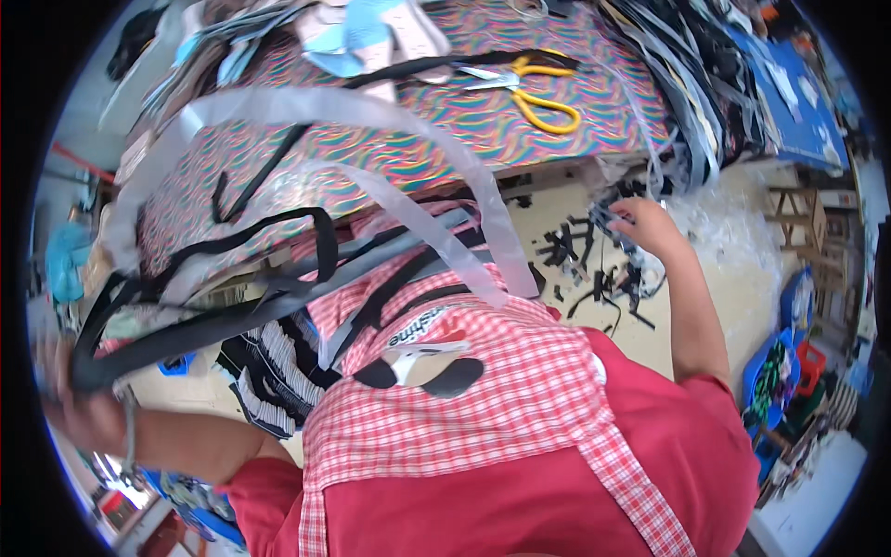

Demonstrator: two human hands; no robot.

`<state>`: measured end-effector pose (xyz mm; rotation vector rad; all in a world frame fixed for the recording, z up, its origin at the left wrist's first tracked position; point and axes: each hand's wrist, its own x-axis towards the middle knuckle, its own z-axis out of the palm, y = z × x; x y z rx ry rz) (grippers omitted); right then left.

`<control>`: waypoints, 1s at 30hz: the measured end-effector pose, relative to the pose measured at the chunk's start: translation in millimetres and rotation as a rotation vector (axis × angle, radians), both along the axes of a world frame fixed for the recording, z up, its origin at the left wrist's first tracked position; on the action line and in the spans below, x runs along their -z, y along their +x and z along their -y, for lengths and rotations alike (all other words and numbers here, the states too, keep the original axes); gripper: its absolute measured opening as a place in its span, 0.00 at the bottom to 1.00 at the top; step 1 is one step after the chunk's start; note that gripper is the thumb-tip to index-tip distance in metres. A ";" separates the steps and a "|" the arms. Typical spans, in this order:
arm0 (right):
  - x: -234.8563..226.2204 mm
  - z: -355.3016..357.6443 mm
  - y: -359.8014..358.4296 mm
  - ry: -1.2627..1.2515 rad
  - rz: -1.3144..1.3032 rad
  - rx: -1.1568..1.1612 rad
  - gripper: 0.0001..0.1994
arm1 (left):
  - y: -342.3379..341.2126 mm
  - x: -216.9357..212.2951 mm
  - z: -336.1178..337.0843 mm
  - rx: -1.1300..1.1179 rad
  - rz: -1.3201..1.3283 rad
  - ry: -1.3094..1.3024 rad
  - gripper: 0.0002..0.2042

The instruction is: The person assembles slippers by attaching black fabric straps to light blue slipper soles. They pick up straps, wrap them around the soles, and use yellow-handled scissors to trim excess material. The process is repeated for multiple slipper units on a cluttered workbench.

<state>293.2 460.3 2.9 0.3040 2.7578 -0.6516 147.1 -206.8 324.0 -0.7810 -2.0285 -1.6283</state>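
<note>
At the far left, my left hand [85, 408] is blurred and closed round a bunch of long black strips [200, 336]. The strips stretch across my lap toward the table, one of them bent in a loop. A wide translucent strip [469, 167] arches above them, and its lower end hangs in front of my checked apron [520, 371]. My right hand [647, 226] is out to the right, above the floor, its fingers bent. Small dark and clear pieces show at its fingertips; I cannot make out what it grips.
Yellow-handled scissors [513, 81] lie spread on the patterned tablecloth [408, 139], beside pale blue and white cut pieces [371, 32]. Many strips hang over the table's right end. Black scraps [613, 283] litter the floor. A wooden stool [798, 223] and blue baskets [770, 381] stand right.
</note>
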 end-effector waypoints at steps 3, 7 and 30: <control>-93.3 91.1 -48.3 -0.314 -0.426 0.084 0.11 | -7.3 54.0 -158.6 0.770 0.691 0.819 0.23; -164.5 221.2 -87.8 -0.841 -0.764 -0.142 0.14 | -15.8 104.7 -244.8 0.654 0.751 0.513 0.18; -206.3 226.2 -149.9 -0.341 -0.614 -0.449 0.13 | -77.7 150.0 -182.7 0.123 0.357 -0.223 0.10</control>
